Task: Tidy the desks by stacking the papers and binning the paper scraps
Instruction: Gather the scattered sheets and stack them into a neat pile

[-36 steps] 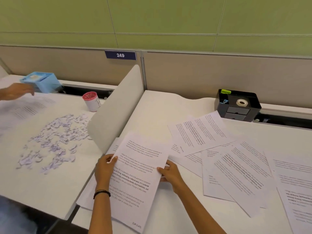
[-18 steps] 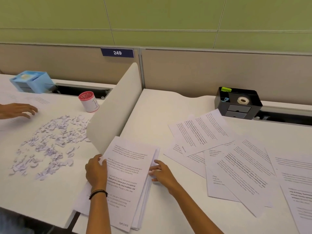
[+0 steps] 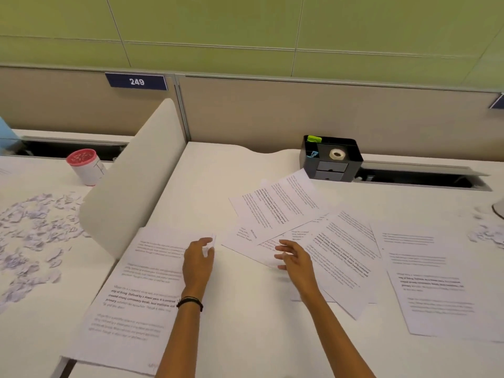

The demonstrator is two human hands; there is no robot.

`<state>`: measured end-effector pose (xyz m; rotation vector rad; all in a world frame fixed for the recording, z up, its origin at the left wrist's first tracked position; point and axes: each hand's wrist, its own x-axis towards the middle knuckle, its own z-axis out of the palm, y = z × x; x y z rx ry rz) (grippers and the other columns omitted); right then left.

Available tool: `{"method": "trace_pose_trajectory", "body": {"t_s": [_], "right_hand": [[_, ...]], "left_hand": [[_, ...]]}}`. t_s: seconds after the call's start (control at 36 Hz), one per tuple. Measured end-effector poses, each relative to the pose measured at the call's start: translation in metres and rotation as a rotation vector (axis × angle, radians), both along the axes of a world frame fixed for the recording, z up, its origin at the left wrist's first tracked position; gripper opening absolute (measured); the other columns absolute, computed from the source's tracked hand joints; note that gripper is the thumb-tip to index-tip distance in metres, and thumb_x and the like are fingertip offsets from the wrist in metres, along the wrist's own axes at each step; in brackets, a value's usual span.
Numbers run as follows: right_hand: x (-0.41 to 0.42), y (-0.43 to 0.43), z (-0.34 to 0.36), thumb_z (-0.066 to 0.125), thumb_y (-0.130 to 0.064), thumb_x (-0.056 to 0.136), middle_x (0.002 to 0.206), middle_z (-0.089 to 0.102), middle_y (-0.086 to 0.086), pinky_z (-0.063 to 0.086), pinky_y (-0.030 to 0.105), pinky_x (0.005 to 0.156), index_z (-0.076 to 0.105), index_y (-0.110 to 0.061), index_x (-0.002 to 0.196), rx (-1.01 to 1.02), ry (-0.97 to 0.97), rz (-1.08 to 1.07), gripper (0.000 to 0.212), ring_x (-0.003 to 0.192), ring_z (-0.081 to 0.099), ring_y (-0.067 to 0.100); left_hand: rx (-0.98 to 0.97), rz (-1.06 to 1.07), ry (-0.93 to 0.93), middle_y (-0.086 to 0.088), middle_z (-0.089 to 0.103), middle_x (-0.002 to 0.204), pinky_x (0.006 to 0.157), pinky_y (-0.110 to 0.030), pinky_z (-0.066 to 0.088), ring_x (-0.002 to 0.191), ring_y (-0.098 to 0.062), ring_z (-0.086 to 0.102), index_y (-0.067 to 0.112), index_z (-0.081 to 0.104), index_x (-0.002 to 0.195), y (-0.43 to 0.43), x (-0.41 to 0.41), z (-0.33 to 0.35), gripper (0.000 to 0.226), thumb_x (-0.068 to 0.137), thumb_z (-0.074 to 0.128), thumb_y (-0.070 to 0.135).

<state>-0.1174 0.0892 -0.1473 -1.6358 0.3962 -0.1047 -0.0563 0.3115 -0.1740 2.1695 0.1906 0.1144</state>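
Note:
A squared stack of printed papers (image 3: pixel 141 290) lies at the left of the right-hand desk, beside the divider. My left hand (image 3: pixel 197 261) rests at the stack's upper right corner, fingers loosely curled against the edge. My right hand (image 3: pixel 294 257) is spread over several loose overlapping printed sheets (image 3: pixel 275 208) in the middle of the desk, fingertips at the edge of the nearest sheet. Another printed sheet (image 3: pixel 431 282) lies further right. Torn paper scraps (image 3: pixel 32 236) cover the left-hand desk, and a few more scraps (image 3: pixel 485 234) sit at the far right.
A white curved divider (image 3: pixel 128 186) separates the two desks. A pink-lidded white cup (image 3: pixel 84 166) stands behind the scraps. A black desk organiser (image 3: pixel 331 156) with a tape roll sits at the back. Cable troughs run along the rear edge.
Both hands left the sides of the stack. My right hand moved right onto the loose sheets, my left to the stack's right corner. The view turned right; the other person's hand is gone.

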Motion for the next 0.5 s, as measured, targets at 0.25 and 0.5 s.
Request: {"method": "trace_pose_trajectory", "body": {"t_s": [0.25, 0.5], "right_hand": [[-0.035, -0.098, -0.007, 0.049, 0.000, 0.092, 0.105, 0.066, 0.003, 0.057, 0.027, 0.075, 0.059, -0.015, 0.110, -0.072, -0.036, -0.264, 0.026, 0.094, 0.065, 0.018], [-0.093, -0.188, -0.035, 0.054, 0.003, 0.086, 0.134, 0.046, 0.019, 0.031, 0.040, 0.106, 0.051, -0.003, 0.125, -0.671, 0.201, -0.364, 0.039, 0.128, 0.039, 0.034]], "left_hand": [[-0.010, -0.362, -0.004, 0.001, 0.055, 0.122, 0.091, -0.021, 0.037, 0.115, -0.019, 0.050, 0.017, 0.058, 0.118, -0.108, -0.008, -0.007, 0.029, 0.090, 0.059, 0.011], [0.082, -0.599, 0.061, -0.005, 0.033, 0.146, 0.108, -0.026, 0.022, 0.136, -0.022, 0.026, 0.015, 0.043, 0.134, -0.188, -0.014, -0.008, 0.051, 0.088, 0.063, 0.019]]}}
